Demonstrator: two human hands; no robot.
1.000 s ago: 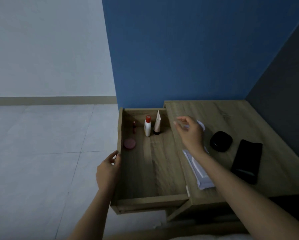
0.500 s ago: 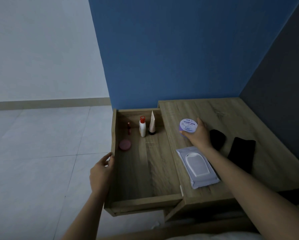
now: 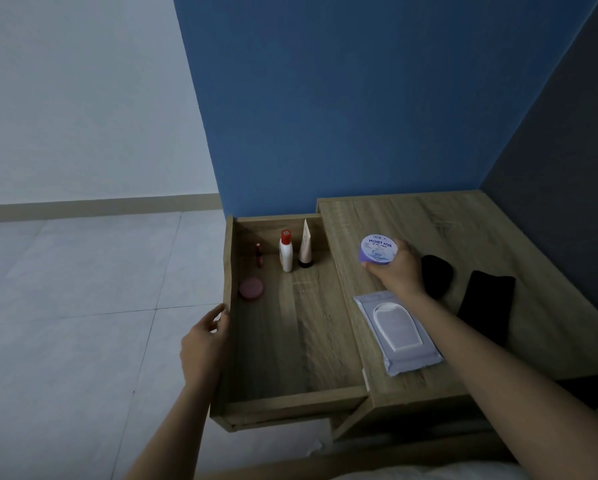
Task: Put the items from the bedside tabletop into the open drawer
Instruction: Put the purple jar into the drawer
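Right hand (image 3: 399,271) clamped on round lilac cream jar (image 3: 378,250) | carry level to open wooden drawer (image 3: 283,400) (left hand (image 3: 204,344), loosely open, steadies its side)

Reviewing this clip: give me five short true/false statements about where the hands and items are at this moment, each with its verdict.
1. The right hand holds a round purple jar. True.
2. The left hand is inside the drawer picking up the pink compact. False: it rests at the drawer's outer left wall, and the pink compact lies untouched inside.
3. The wipes pack lies on the tabletop. True.
4. The red-capped white bottle lies flat on the tabletop. False: it stands upright in the drawer, next to a pale tube.
5. The drawer is shut. False: it is pulled out, with items in it.
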